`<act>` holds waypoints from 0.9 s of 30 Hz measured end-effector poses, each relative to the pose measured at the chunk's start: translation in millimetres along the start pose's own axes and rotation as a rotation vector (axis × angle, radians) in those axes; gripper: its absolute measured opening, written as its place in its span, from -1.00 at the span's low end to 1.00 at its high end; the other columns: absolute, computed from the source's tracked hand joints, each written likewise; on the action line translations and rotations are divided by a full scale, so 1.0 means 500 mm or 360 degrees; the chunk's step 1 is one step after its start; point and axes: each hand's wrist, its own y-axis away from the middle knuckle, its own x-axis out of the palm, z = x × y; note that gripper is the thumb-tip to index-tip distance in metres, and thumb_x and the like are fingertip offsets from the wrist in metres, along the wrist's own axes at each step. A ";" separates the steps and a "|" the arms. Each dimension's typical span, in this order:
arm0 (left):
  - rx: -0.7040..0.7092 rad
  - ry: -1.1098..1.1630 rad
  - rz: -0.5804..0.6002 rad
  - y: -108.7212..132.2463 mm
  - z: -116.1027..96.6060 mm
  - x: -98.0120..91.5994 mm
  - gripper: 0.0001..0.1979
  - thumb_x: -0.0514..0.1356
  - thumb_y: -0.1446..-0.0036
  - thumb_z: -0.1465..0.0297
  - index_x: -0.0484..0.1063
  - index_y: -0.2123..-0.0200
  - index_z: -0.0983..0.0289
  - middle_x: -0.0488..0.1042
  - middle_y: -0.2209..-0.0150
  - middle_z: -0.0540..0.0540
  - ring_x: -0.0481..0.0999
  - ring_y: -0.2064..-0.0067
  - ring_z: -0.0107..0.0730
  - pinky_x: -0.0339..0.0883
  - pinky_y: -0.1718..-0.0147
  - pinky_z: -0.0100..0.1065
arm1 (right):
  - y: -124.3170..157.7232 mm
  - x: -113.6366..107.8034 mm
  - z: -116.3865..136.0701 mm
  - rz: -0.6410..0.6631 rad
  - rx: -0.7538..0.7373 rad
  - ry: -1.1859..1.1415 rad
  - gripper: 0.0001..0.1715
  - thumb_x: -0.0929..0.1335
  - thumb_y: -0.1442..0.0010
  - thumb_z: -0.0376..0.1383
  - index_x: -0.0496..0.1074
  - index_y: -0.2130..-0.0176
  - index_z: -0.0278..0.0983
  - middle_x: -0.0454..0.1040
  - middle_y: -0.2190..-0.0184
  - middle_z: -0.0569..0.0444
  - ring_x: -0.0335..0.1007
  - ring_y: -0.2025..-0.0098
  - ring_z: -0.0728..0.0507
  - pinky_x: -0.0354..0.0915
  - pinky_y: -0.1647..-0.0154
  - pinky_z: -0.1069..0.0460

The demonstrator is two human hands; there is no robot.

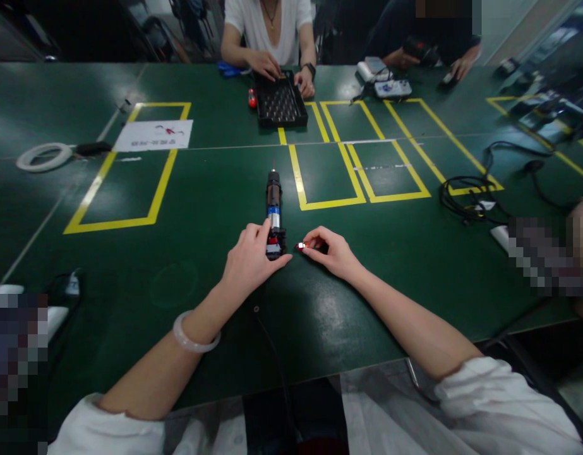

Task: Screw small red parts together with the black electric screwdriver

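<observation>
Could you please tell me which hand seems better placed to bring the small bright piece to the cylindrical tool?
Probably the right hand: its fingers pinch the small bright piece close beside the cylindrical tool, which the left hand touches.

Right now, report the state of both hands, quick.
Left hand: on the near end of the cylindrical tool; whether it grips cannot be told.
Right hand: closed, pinching a small bright-and-red piece.

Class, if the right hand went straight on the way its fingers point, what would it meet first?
Probably the near end of the screwdriver, just beyond the small bright piece in the right hand; the left thumb lies close by, and depth is unclear.
</observation>
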 end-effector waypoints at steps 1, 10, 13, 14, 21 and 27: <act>0.0032 0.0023 0.0007 -0.002 -0.013 0.004 -0.19 0.26 -0.10 0.03 0.13 -0.31 0.25 0.36 -0.03 0.25 0.41 -0.06 -0.03 0.44 0.17 -0.17 | 0.000 0.000 -0.003 -0.0030 -0.0004 -0.0006 -0.85 0.42 -0.21 -0.27 0.41 0.20 -0.25 0.47 0.32 0.09 0.41 0.30 -0.06 0.33 0.23 0.02; 0.0177 0.0069 0.0025 -0.008 -0.060 0.020 -0.18 0.29 -0.09 0.05 0.12 -0.31 0.26 0.37 -0.01 0.25 0.42 -0.02 -0.04 0.41 0.18 -0.17 | -0.001 -0.012 -0.004 0.0050 -0.0190 0.0217 -0.99 0.37 -0.26 -0.35 0.43 0.25 -0.24 0.40 0.30 0.06 0.37 0.27 -0.09 0.33 0.21 0.00; 0.0184 0.0068 0.0011 -0.008 -0.059 0.022 -0.18 0.28 -0.10 0.04 0.11 -0.32 0.24 0.37 0.00 0.25 0.42 -0.01 -0.04 0.40 0.20 -0.18 | -0.001 -0.015 0.000 0.0019 -0.0209 0.0200 -0.94 0.37 -0.28 -0.31 0.47 0.25 -0.24 0.44 0.26 0.02 0.40 0.20 -0.11 0.34 0.14 -0.01; 0.0187 0.0063 0.0004 -0.008 -0.059 0.022 -0.17 0.28 -0.10 0.03 0.11 -0.33 0.24 0.37 -0.01 0.25 0.42 -0.01 -0.04 0.40 0.19 -0.17 | -0.001 -0.016 0.002 0.0000 -0.0208 0.0204 -0.92 0.36 -0.29 -0.30 0.49 0.25 -0.24 0.45 0.25 0.02 0.41 0.20 -0.11 0.34 0.14 -0.01; 0.0203 -0.0067 -0.0015 -0.005 -0.074 0.015 -0.18 0.26 -0.12 0.04 0.12 -0.33 0.31 0.36 -0.06 0.32 0.40 -0.02 0.07 0.35 0.07 -0.08 | 0.009 -0.017 0.015 -0.0075 -0.0209 0.0301 -0.84 0.32 -0.32 -0.31 0.51 0.25 -0.24 0.54 0.28 0.01 0.46 0.23 -0.12 0.35 0.18 -0.01; 0.0148 -0.0088 -0.0024 -0.015 -0.086 0.015 -0.20 0.17 -0.17 -0.01 0.13 -0.34 0.33 0.37 -0.01 0.33 0.39 -0.01 0.08 0.30 0.04 -0.07 | 0.013 -0.015 0.027 -0.0151 -0.0122 0.0299 -0.91 0.31 -0.28 -0.32 0.43 0.20 -0.22 0.54 0.33 0.08 0.48 0.30 -0.09 0.37 0.21 0.01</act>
